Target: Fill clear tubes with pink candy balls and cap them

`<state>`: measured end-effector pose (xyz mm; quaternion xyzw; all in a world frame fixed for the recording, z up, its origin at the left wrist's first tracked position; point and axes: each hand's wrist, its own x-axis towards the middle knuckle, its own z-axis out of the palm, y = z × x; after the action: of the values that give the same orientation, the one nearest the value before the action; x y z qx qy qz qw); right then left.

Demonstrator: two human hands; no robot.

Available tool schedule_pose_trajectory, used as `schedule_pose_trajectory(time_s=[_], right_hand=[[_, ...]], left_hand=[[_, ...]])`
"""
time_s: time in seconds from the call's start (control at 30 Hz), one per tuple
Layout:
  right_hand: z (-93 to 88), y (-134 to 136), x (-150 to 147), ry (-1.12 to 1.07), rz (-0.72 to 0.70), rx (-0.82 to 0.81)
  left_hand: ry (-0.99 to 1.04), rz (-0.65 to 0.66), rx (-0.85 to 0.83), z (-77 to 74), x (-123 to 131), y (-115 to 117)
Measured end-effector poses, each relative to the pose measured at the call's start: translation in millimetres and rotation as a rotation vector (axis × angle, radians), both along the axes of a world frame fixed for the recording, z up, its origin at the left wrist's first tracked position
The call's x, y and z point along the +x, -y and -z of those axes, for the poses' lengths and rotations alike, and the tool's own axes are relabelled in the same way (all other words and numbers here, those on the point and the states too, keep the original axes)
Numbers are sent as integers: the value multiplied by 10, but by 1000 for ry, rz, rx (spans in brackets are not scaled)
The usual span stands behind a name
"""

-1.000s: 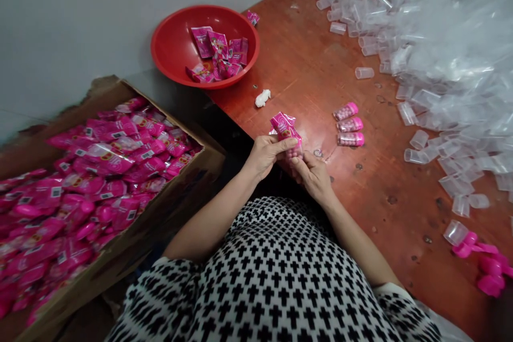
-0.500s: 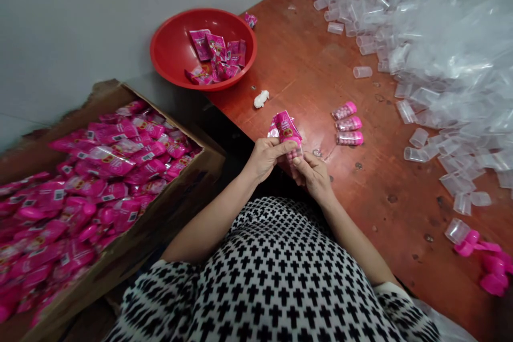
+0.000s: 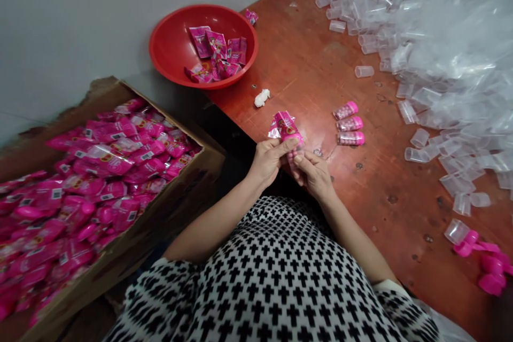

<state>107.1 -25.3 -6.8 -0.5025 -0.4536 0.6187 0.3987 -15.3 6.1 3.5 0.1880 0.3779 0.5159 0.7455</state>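
My left hand (image 3: 269, 160) pinches a pink candy packet (image 3: 284, 125) held upright at the near edge of the brown table (image 3: 304, 69). My right hand (image 3: 313, 173) is closed around a small clear tube (image 3: 294, 154) with pink candies in it, directly under the packet's lower end. The two hands touch each other. Three filled tubes with pink caps (image 3: 350, 124) lie side by side on the table just right of my hands.
A red bowl (image 3: 172, 45) holding several pink packets stands at the table's far left corner. A cardboard box (image 3: 132, 235) full of pink packets sits to my left. Many empty clear tubes (image 3: 441, 59) cover the right side. Pink caps (image 3: 487, 262) lie near right. A white scrap (image 3: 262, 98) lies behind my hands.
The packet has sunk a little lower between my fingers and my hands have closed in tighter around the tube. Nothing else has moved.
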Motion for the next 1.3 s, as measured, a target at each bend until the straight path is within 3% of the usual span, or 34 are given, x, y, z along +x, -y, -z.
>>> schedule_pose_trajectory(time_s=[0.13,0.27,0.33,0.47,0.57,0.63,0.8,1.03,1.3], right_hand=[[28,-3,-20,-45,8,-44],[-59,-26,-1,334,50,171],[-85,-33,17,418,61,212],[-42,-29,12,45,-7,5],[8,-24,-28,-168,37,-97],[11,-23,-47,-161,47,-108],[-67,-21,-34,121,39,5],[-35,1,-47,-238,56,-193],[-15,24,-53,-175,57,-156]], left_hand=[[-31,50,-2,36,-57,0],[-50,-24,21,28,-61,-13],[-39,-44,22,20,-43,-11],[-26,58,26,27,-32,-3],[3,129,24,41,-58,0],[3,123,13,47,-73,10],[-86,36,13,60,-64,70],[-263,0,118,120,2,179],[109,-20,27,130,-5,211]])
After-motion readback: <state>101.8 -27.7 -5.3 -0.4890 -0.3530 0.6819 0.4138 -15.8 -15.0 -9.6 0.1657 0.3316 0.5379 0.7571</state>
